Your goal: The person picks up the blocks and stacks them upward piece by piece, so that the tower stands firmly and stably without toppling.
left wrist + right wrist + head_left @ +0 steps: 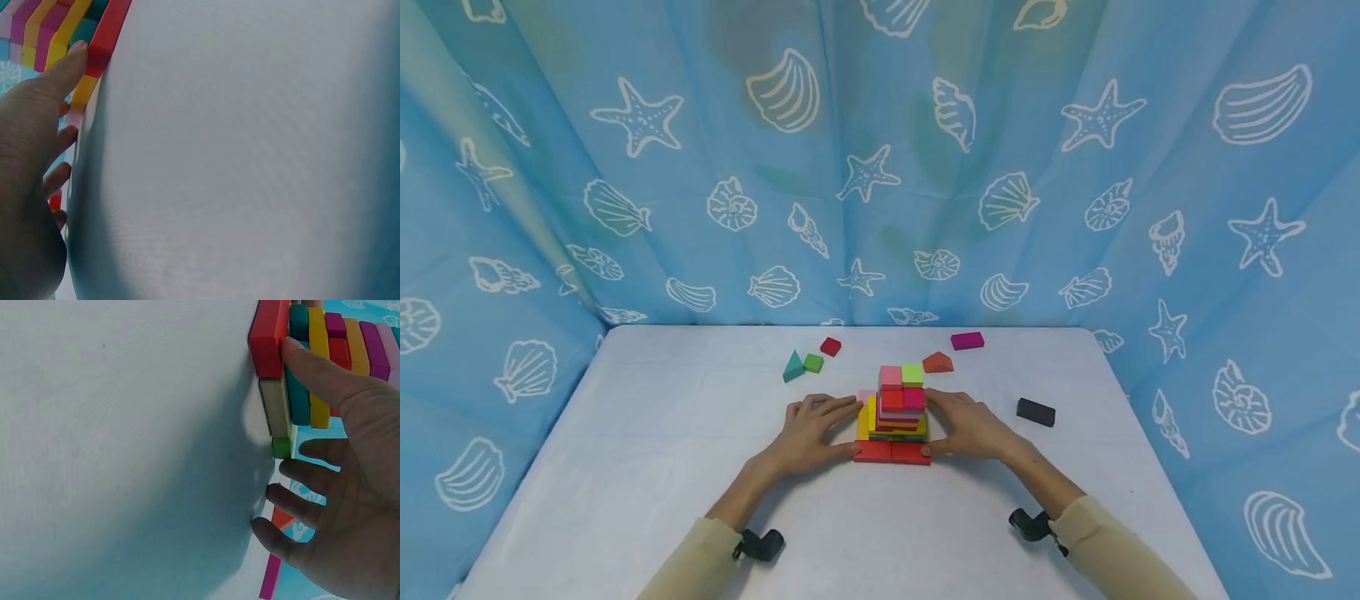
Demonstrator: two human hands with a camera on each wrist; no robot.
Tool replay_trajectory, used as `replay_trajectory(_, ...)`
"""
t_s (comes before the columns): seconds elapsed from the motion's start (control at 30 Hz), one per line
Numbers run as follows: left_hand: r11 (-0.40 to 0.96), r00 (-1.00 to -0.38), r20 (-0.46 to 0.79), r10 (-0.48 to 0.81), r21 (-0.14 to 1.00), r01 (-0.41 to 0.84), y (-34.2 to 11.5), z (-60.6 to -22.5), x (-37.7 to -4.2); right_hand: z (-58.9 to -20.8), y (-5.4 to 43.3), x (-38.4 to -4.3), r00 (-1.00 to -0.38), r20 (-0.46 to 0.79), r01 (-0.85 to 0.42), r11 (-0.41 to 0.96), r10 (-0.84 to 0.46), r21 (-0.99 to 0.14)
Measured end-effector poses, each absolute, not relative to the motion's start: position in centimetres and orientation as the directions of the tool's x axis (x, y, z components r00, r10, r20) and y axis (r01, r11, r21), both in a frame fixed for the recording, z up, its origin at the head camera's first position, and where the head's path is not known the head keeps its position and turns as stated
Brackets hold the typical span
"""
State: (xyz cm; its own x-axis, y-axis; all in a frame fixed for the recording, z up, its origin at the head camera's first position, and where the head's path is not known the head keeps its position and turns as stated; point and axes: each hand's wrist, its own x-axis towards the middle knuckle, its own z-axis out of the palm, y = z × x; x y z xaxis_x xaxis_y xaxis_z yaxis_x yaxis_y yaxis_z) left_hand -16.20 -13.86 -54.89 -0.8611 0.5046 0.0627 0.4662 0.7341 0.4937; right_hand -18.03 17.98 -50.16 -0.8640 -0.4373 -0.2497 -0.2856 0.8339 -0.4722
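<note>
A stepped stack of coloured wooden blocks (901, 402) stands on the white table, with a pink block (891, 377) and a lime block (912, 375) side by side on top. Two red blocks (872, 452) lie end to end along its front base. My left hand (808, 436) is at the stack's left side, its thumb touching the left red block (107, 40) and its fingers reaching along the side. On the other side, my right hand (972, 427) has its thumb against the right red block (269, 344), fingers extended and spread. Some fingertips are hidden from the head view.
Behind the stack to the left lie a teal triangle (793, 367), a green block (813, 363) and a red block (831, 347). An orange-red piece (937, 362), a magenta block (967, 341) and a black block (1036, 412) lie to the right. A blue curtain (865, 225) hangs behind the table.
</note>
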Motion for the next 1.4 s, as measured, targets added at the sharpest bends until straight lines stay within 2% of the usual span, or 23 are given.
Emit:
replay_trajectory(0.33, 0.736, -0.859, 0.052, 0.509, 0.491, 0.466, -13.8, -54.5, -16.1, -50.5, 17.6, -18.2, -0.87, -0.261, -0.289, 0.861, -0.419, -0.419)
replay_trajectory(1.13, 0.751, -0.858, 0.039, 0.513, 0.464, 0.47, -13.6, -54.0, -16.5, -50.0, 17.9, -17.7, -0.871, -0.228, -0.314, 0.85, -0.436, -0.423)
replay_trajectory(1.27, 0.77, -0.879, 0.018, 0.477, 0.475, 0.427, -13.7, -53.4, -16.9, -50.2, 18.0, -17.7, -0.87, -0.23, -0.312, 0.849, -0.435, -0.426)
replay_trajectory(1.4, 0.797, -0.912, 0.108, 0.396, 0.454, 0.399, -14.5, -52.5, -18.3, -50.3, 18.1, -17.6, -0.869, -0.23, -0.312, 0.847, -0.437, -0.431)
